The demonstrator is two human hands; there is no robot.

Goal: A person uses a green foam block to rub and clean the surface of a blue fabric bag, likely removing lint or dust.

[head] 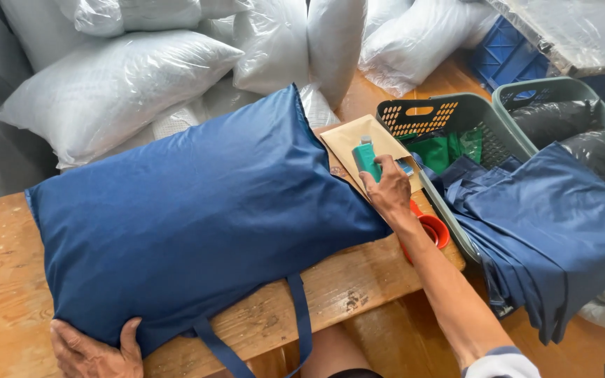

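Left hand: left hand [96, 350] is pressed flat on the near corner of the big navy pillow [190, 217], fingers spread, not gripping — looks like it's just pinning the pillow down so it doesn't slide off the table edge.

Right hand: right hand [388, 192] is stretched out past the pillow's far end, fingers wrapped around a small teal tool [367, 157], some kind of handheld gadget, can't tell exactly what.

Pillow: lies slantwise across the wooden table [8, 294], already in its dark blue cover, with two straps [301, 315] of the same cloth dangling over the near edge.

Under the tool: a tan envelope [348, 140] lies flat on the table, half tucked under the pillow corner — the tool sits right on top of it, within easy reach.

Red bits: an orange-red round thing [434, 229] sits just beside the right wrist, partly hidden by the arm.

Baskets: two green plastic baskets [456, 112] on the right, one with navy cloth [547, 224] spilling out over its rim, the other with dark bagged stuff.

Behind: a heap of white pillows in clear bags [106, 91] stacked at the far side of the table, plus a blue crate [505, 56] farther back.
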